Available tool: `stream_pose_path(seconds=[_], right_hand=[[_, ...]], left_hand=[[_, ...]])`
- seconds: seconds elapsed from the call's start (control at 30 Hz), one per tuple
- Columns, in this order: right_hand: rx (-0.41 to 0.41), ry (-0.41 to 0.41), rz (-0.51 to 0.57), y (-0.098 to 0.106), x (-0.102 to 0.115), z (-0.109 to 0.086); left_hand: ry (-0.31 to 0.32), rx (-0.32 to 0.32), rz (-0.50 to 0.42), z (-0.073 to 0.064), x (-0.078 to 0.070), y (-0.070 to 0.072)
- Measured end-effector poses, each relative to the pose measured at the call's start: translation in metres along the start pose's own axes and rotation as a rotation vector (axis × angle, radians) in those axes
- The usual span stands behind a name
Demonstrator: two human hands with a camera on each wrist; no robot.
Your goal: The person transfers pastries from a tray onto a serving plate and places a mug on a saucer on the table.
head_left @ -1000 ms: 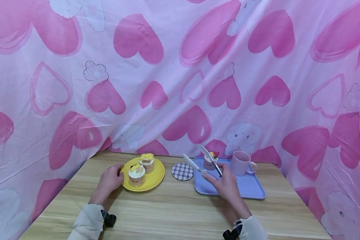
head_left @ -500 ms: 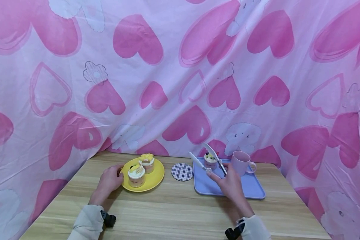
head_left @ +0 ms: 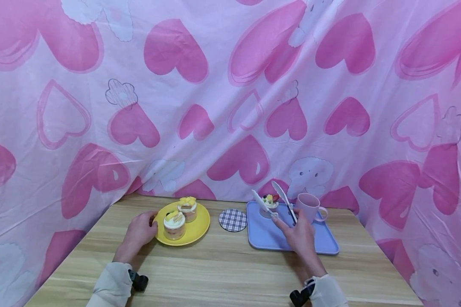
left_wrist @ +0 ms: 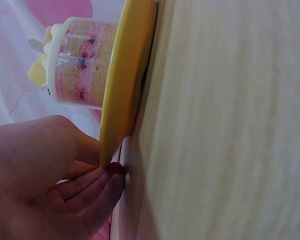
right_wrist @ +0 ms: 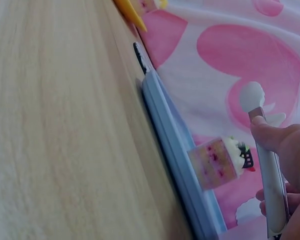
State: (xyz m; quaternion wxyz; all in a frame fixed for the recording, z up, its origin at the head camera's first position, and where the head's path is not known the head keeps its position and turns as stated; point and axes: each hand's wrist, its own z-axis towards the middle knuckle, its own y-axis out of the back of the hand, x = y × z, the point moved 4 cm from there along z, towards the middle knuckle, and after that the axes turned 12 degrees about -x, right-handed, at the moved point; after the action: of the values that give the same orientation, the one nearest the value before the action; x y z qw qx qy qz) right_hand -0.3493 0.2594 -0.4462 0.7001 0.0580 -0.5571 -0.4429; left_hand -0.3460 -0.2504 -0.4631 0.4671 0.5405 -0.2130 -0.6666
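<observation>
Pink-and-white heart-printed cloth (head_left: 196, 123) is hung behind a wood-grained tabletop (head_left: 199, 273). Near the tabletop's far left corner, the rim of a yellow plate (head_left: 197, 232) is pinched by the left hand (head_left: 140, 230), its thumb laid on top and its other fingers curled beneath. On that plate a front dessert cup (head_left: 174, 226) and a rear dessert cup (head_left: 187, 209) are stood upright, just beyond the fingers. Toward the far edge, one checked coaster (head_left: 232, 220) is placed just beside the left edge of a blue tray (head_left: 261, 241). A third dessert cup (head_left: 269, 211) is set near the tray's far left corner. Above it, tongs (head_left: 288, 204) are held between the thumb and fingers of the right hand (head_left: 301, 236), their arms spread; in the right wrist view they are seen apart from the cup. Near the tray's far edge, one pink mug (head_left: 311, 204) is stood, its handle turned right.

Three dessert cups, one plate, one tray and one pair of tongs are counted. The rear cup is partly hidden by the front one, the third by a tong arm, and the mug's lower left by the right hand. The tabletop's near edge is cut off.
</observation>
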Motion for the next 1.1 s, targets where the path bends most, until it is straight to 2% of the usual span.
stream_pose_path(seconds=[0.27,0.57,0.8,1.1], right_hand=[[-0.018,-0.045,-0.021,0.002,-0.012,-0.001],[-0.007,-0.045,-0.021,-0.002,-0.019,0.000],[0.042,-0.082,-0.076,-0.008,-0.025,-0.002],[0.029,-0.043,-0.133,-0.009,-0.028,-0.003]], left_hand=[[0.017,0.012,-0.002,0.001,0.000,-0.001],[0.011,0.006,-0.005,0.001,0.001,-0.001],[0.007,0.005,-0.006,0.000,0.001,-0.001],[0.015,0.013,-0.008,0.001,0.002,-0.002]])
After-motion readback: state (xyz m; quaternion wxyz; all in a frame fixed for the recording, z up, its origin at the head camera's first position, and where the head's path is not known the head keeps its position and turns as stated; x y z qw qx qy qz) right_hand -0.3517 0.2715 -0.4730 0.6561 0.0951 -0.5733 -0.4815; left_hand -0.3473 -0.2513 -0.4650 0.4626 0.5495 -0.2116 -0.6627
